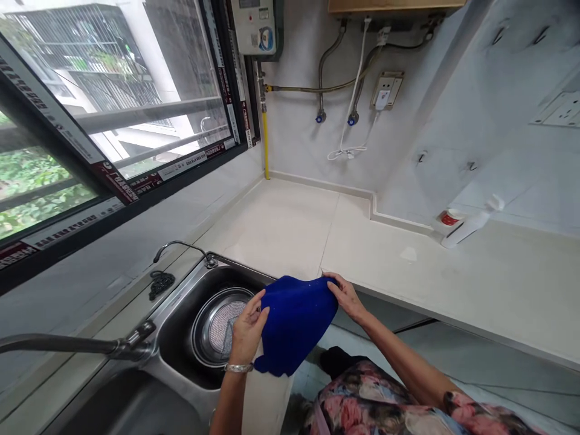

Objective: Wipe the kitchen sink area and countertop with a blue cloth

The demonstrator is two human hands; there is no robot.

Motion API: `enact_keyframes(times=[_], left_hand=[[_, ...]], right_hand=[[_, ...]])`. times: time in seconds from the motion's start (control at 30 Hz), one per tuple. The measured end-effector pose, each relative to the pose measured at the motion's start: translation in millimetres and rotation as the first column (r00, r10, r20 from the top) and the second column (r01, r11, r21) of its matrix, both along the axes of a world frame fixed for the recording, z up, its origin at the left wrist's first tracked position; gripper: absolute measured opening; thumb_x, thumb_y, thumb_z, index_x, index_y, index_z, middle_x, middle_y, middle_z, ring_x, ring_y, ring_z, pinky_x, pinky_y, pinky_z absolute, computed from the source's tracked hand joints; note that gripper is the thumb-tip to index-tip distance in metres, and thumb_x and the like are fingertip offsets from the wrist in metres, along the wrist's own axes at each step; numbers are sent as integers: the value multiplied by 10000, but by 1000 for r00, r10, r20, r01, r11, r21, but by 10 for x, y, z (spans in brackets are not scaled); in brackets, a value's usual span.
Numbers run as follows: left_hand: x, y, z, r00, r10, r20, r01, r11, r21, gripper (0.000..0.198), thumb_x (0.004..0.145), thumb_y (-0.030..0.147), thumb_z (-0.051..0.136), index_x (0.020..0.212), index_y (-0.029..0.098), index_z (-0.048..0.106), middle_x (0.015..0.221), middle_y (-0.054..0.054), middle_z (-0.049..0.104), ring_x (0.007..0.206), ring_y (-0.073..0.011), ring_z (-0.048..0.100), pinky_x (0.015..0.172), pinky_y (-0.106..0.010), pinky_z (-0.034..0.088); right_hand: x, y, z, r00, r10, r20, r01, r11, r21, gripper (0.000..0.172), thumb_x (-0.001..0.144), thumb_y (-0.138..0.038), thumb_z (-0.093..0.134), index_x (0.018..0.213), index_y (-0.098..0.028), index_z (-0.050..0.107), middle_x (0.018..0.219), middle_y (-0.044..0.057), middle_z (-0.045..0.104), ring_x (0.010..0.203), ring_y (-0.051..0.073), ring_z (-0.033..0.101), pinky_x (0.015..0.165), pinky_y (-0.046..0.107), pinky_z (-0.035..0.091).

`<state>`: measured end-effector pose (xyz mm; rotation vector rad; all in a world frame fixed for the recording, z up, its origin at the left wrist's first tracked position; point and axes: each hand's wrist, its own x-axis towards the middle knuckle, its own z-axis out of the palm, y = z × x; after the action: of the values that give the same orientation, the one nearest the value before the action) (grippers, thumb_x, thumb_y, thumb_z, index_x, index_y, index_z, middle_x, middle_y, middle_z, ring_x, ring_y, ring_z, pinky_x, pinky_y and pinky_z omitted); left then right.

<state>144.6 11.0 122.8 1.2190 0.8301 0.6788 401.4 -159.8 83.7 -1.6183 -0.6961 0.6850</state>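
Note:
A deep blue cloth (294, 323) hangs spread between my two hands, over the counter edge beside the sink. My left hand (247, 329), with a silver bracelet at the wrist, pinches the cloth's left edge between thumb and fingers. At the upper right corner, my right hand (347, 296) grips the cloth with the thumb on top. Below and left of the cloth, a round metal strainer basin (222, 326) sits in the sink, partly hidden by my left hand. Some greyish cloth or mesh (230, 335) lies inside it.
The double steel sink (181, 377) has a large faucet (131, 344) and a thin curved tap (181, 244). A dark scrubber (161, 284) rests on the ledge. On the right counter (389, 254) are a white spray bottle (471, 226) lying tilted and a red-and-white container (450, 219).

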Motion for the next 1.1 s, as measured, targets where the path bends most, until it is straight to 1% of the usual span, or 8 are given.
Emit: enact_keyframes(times=[0.17,0.3,0.43,0.63,0.7,0.8,0.97,1.1], left_hand=[[-4,174,451,975,140,-170,-93,962,257,663,668,581,807,1227,229,751,1217,-97,733,1236,-300,644,1151,-445,483],[241,381,716,971,220,-94,-181,932,314,663,686,593,790,1217,199,750,1206,-108,739,1162,-291,681,1139,-466,500],[729,699,913,967,246,-67,-191,872,450,604,717,553,787,1204,198,749,1196,-103,743,1179,-283,678,1179,-490,465],[1589,1107,1144,956,287,62,-265,752,603,534,762,539,768,1173,199,749,1231,-107,729,1158,-257,692,1187,-465,464],[1720,1119,1059,966,253,55,-238,785,572,585,759,556,771,1213,191,727,1248,-118,721,1166,-260,690,1185,-466,464],[1683,1000,682,978,158,-138,-75,877,475,651,714,603,791,1220,199,724,1254,-114,719,1183,-278,681,1199,-482,442],[1454,699,-144,894,-189,-407,241,967,81,714,615,666,824,1106,151,764,1155,-144,749,1157,-304,690,1111,-422,523],[1583,744,-401,842,-272,-467,258,961,-95,880,555,698,825,1184,91,725,1061,-173,760,1083,-319,712,1022,-426,570]], right_hand=[[297,168,476,969,247,-24,-244,966,87,704,792,-512,776,1411,-233,594,1255,77,682,1119,254,637,1001,397,535],[628,310,816,903,347,252,-375,924,72,655,868,-445,710,1471,-241,555,1331,106,622,1153,257,610,1031,427,521],[1059,545,1112,777,209,594,-304,951,63,484,973,-328,552,1450,-244,563,1120,95,631,981,221,605,924,422,556],[1756,789,1422,585,-97,805,-176,954,243,294,1030,-286,487,1235,-242,693,1047,95,607,928,197,601,852,378,565],[1907,713,1384,551,-143,822,-128,959,253,252,1025,-288,510,1148,-245,726,1205,123,618,1046,212,615,925,399,559],[2003,454,1090,615,-38,788,-153,974,167,255,1027,-282,505,1154,-250,724,1266,99,683,1165,217,638,1018,401,537],[1946,112,221,794,319,518,-305,945,-113,321,1013,-290,470,1211,-238,716,1066,40,781,924,173,732,856,305,574],[2116,324,-244,882,368,294,-313,924,-220,317,934,-269,514,1119,-208,764,925,34,791,755,175,723,782,321,589]])
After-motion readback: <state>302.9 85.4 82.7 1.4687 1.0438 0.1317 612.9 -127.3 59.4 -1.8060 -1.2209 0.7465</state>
